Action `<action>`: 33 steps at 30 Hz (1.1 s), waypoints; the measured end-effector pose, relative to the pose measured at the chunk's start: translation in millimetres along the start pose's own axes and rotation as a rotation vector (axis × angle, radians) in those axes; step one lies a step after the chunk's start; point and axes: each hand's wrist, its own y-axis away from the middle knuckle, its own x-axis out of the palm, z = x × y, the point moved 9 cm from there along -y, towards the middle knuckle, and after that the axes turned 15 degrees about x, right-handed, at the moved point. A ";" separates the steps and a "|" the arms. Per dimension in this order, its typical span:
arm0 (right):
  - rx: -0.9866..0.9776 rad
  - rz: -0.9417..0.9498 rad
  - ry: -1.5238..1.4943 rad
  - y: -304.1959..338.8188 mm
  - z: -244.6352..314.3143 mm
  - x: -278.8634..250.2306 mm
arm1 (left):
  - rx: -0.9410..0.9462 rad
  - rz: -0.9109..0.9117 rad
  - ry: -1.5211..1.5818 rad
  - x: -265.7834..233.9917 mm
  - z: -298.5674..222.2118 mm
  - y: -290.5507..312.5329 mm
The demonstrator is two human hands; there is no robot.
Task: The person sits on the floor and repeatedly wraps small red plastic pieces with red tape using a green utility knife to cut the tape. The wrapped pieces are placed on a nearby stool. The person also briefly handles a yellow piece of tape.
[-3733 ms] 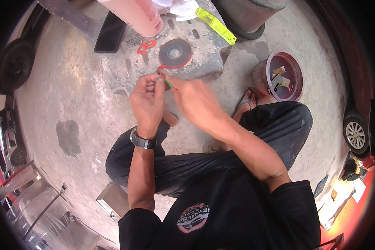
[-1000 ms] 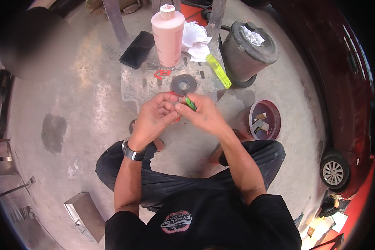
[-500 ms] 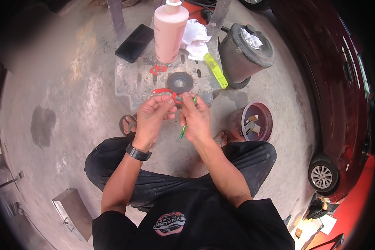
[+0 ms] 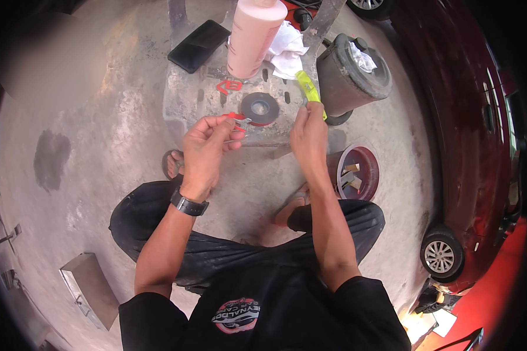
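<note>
The person sits low with knees spread, leaning over a worn, slotted grey plastic chair whose seat carries all the small things. Above the near edge of that seat, the left hand has its thumb and forefinger pinching a small red strip with a greyish-white bit beside it; the other fingers curl loosely underneath. A black wristwatch is on that arm.

The right hand reaches to the seat's right edge, fingers drawn together over the lower part of a lime-yellow plastic case. From where I stand I cannot tell whether they grip it or only touch it.

Between the hands, just beyond the pinched strip, a roll of dark tape lies flat, red showing along its lower edge. Just past it, to the left, is a red emblem. Farther back stand a pink bottle, with a black phone lying to its left and a crumpled white cloth to its right.

On the floor right of the chair are a lidded grey bin and, nearer the person, a reddish bucket holding small blocks. A dark red car fills the right side.
</note>
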 end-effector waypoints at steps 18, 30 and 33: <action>-0.126 -0.050 0.737 -20.3 3.5 43.4 | 0.141 -0.151 -0.121 -32.9 -32.3 -28.7; -0.516 0.412 0.052 28.4 74.7 78.3 | 0.180 -0.240 -0.093 -52.5 -38.6 -36.6; -0.485 0.475 0.048 30.6 66.9 92.1 | 0.172 -0.210 -0.068 -52.8 -35.3 -36.4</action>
